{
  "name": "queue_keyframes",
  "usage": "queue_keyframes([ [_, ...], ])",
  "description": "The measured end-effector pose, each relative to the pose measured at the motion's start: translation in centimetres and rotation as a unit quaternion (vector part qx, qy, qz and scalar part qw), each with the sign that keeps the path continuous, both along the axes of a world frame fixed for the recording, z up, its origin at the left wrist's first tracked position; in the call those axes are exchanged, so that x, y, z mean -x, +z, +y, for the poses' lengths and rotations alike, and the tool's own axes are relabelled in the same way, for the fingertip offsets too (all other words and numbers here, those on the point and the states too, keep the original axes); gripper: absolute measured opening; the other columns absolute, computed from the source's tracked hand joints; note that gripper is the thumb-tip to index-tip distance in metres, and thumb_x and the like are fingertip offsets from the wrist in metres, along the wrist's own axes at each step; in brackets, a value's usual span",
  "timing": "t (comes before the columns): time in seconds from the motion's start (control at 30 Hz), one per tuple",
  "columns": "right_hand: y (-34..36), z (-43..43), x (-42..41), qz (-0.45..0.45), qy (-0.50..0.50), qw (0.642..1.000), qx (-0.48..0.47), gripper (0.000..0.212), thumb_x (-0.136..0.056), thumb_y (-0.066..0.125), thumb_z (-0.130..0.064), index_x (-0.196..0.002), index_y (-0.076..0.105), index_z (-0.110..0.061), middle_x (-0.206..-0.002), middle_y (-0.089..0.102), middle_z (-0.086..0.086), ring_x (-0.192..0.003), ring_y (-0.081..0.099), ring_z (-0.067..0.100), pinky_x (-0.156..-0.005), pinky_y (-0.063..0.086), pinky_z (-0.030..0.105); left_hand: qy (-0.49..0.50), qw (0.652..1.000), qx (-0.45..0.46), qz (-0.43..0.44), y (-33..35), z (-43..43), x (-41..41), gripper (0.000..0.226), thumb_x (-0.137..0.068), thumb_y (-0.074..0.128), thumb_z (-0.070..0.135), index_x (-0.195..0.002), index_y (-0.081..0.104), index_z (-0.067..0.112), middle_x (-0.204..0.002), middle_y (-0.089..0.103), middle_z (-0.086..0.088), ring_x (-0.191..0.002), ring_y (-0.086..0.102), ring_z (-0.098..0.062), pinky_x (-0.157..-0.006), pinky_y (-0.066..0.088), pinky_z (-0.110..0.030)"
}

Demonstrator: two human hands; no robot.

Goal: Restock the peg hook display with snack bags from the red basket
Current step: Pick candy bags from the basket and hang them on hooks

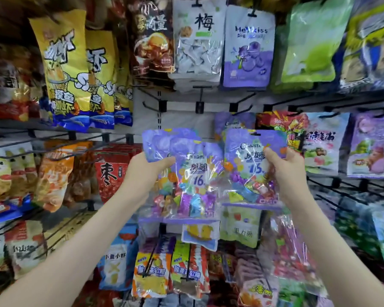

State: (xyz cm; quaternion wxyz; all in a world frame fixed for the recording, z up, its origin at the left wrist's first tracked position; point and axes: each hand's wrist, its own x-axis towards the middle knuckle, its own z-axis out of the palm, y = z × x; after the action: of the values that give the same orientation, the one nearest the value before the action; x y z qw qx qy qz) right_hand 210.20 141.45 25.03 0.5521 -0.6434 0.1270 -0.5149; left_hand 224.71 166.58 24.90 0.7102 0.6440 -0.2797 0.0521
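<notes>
My left hand [150, 168] grips a stack of purple candy bags [182, 173] by their upper left corner. My right hand [284, 167] pinches another purple candy bag [251, 165] at its upper right edge, its hang hole at the top. Both are held up in front of the peg hook display. Just above them several black peg hooks [200, 103] stick out bare from the white back panel. One matching purple bag [233, 121] hangs on a hook behind the right-hand bag. The red basket is not in view.
Hanging snack bags surround the gap: yellow bags [69, 69] upper left, a white plum bag [197, 38] and a blue-purple bag [248, 47] above, red and orange bags [111, 171] left, more bags [324, 142] right and below.
</notes>
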Motion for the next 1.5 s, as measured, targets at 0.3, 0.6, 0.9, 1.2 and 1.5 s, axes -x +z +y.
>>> queue_keyframes([
  [0.3, 2.9, -1.9, -1.4, -0.043, -0.071, 0.996, 0.022, 0.021, -0.086, 0.067, -0.029, -0.092, 0.057, -0.011, -0.068, 0.060, -0.002, -0.058, 0.057, 0.009, -0.054, 0.046, 0.013, -0.110, 0.994, -0.022, 0.020, 3.2, -1.9, -4.5, 0.011, -0.062, 0.082, 0.021, -0.069, 0.075, 0.018, -0.076, 0.075, 0.009, -0.064, 0.068, 0.001, -0.061, 0.046, -0.022],
  [0.6, 5.9, -1.7, -4.6, -0.046, -0.089, 0.995, 0.013, 0.062, -0.087, 0.066, -0.032, -0.136, 0.044, -0.001, -0.125, 0.057, 0.005, -0.105, 0.057, 0.016, -0.087, 0.039, 0.030, -0.089, 0.995, 0.034, -0.011, 4.7, -2.4, -7.0, 0.010, -0.075, 0.077, 0.012, -0.076, 0.070, 0.019, -0.072, 0.074, 0.008, -0.059, 0.067, -0.003, -0.059, 0.045, -0.025],
  [0.9, 5.8, -2.0, -4.3, -0.044, -0.092, 0.994, 0.029, 0.041, -0.085, 0.067, -0.033, -0.105, 0.058, 0.003, -0.077, 0.059, 0.009, -0.064, 0.052, 0.014, -0.055, 0.044, 0.022, -0.053, 0.995, 0.059, -0.055, 4.3, -2.6, -7.4, 0.029, -0.079, 0.075, 0.012, -0.058, 0.061, 0.025, -0.053, 0.063, 0.018, -0.048, 0.058, 0.004, -0.061, 0.041, -0.026],
  [1.2, 6.8, -2.1, -6.6, 0.047, -0.199, 0.975, 0.089, 0.027, -0.084, 0.063, -0.029, -0.085, 0.061, -0.003, -0.066, 0.052, 0.012, -0.060, 0.047, 0.029, -0.058, 0.040, 0.037, -0.056, 0.994, 0.078, -0.055, 4.0, -2.1, -7.2, 0.011, -0.079, 0.075, 0.014, -0.079, 0.069, 0.023, -0.078, 0.074, 0.012, -0.069, 0.069, -0.003, -0.063, 0.047, -0.023],
  [1.5, 6.4, -4.4, -14.1, 0.134, -0.209, 0.967, 0.064, 0.034, -0.091, 0.061, -0.024, -0.112, 0.051, 0.001, -0.109, 0.062, 0.020, -0.099, 0.059, 0.035, -0.073, 0.041, 0.033, 0.012, 0.994, 0.104, -0.042, 3.4, 0.1, -7.6, 0.012, -0.077, 0.078, 0.021, -0.079, 0.066, 0.025, -0.071, 0.071, 0.016, -0.066, 0.064, -0.003, -0.065, 0.048, -0.030],
])
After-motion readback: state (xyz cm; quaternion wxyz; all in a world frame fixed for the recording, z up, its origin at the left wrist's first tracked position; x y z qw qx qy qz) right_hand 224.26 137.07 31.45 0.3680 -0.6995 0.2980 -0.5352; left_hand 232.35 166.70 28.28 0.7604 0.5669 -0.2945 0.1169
